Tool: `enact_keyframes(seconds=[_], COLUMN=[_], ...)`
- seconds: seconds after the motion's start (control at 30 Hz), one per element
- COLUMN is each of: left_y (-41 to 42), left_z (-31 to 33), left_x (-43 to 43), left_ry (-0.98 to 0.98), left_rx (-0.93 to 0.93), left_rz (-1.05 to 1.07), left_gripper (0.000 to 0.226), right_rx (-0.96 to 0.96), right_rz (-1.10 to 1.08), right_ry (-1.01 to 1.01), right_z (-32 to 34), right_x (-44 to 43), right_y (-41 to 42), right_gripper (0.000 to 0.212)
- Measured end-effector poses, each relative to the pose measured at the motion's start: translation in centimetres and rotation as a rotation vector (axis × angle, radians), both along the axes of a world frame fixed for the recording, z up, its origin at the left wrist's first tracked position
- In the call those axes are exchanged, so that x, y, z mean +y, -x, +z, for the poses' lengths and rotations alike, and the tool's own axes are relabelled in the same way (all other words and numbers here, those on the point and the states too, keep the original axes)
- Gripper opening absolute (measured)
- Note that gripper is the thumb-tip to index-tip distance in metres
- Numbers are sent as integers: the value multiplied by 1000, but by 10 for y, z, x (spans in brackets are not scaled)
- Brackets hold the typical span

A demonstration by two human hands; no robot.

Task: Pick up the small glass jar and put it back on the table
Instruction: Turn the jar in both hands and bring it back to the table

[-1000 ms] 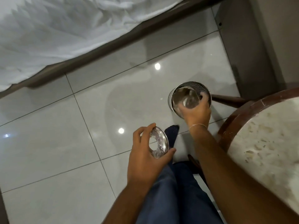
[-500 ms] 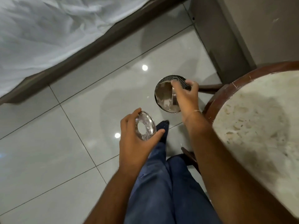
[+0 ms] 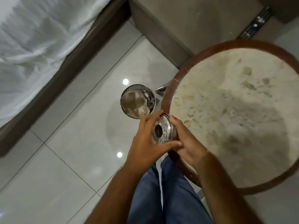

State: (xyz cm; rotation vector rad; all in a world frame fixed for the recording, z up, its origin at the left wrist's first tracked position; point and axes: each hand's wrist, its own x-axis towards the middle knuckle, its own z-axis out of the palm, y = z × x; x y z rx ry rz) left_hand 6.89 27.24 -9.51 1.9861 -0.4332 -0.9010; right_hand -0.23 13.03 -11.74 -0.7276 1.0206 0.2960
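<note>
Glossy grey tile floor [image 3: 68, 167] taking up most of view, ceiling lights reflecting in it. White bedsheet [image 3: 32, 34] hanging top left. Round stone-top table [image 3: 242, 110] with wood rim sitting right. Metal bin [image 3: 137, 101] standing on floor just beside table. Left hand [image 3: 145, 143] and right hand [image 3: 186, 143] both wrapping around jar [image 3: 163, 131], holding it up at table edge, lid facing camera.
</note>
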Motion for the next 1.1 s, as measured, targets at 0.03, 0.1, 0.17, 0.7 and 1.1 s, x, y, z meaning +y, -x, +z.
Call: enact_keyframes(seconds=[0.03,0.1,0.17,0.7,1.1], left_y=[4,12,19,97,124], left_z=[1,2,2,-37,-69], left_x=[-7,-28,-48,-233,-250], left_ry=[-1,-5,-14,-216,-388], left_rx=[9,19,21,-644,-911], left_rz=[-24,-97,-170,-889,-1070], left_gripper=[108,110,110,99,109], right_rx=[12,8,5,394,452], right_rz=[-38,-143,-227,-876,-929], right_ry=[-13,-62,-94,322,456], right_z=[4,13,19,5,5], right_x=[-4,-16,-30,-102,-99], right_y=[7,24,41,182,209], right_gripper=[43,41,41,43,26])
